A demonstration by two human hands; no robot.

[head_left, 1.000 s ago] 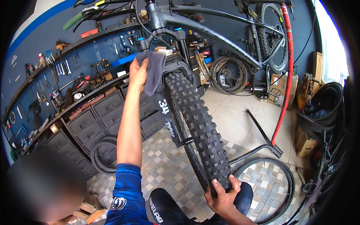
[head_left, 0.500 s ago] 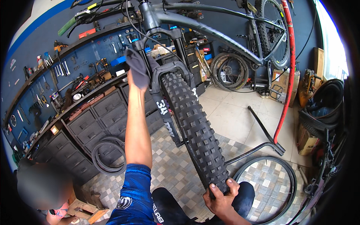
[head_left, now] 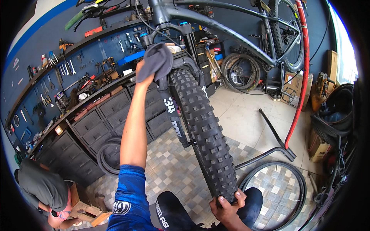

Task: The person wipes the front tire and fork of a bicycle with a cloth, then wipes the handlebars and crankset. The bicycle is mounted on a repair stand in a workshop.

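Note:
A grey mountain bike frame (head_left: pixel 231 36) hangs in front of me, with the knobby front tire (head_left: pixel 204 127) pointing toward me. My left hand (head_left: pixel 143 76) reaches up with a dark grey cloth (head_left: pixel 157 63), which lies against the upper left part of the black suspension fork (head_left: pixel 172 115). The cloth covers most of its fingers and part of the fork's left leg. Low on the tire, near my knees, my right hand (head_left: pixel 228 211) is closed round the tread, thumb on top.
A red stand pole (head_left: pixel 303 84) rises at the right, its black legs on the floor. Loose tires (head_left: pixel 300 181) lie beside my right knee. At the left stand a tool wall, a workbench and black drawers (head_left: pixel 92 127). A co-worker (head_left: pixel 42 188) bends over a wooden box (head_left: pixel 86 210).
My left hand has brought the cloth rightward across the front of the fork's left leg. The right hand keeps its hold on the tire. The co-worker has bent lower.

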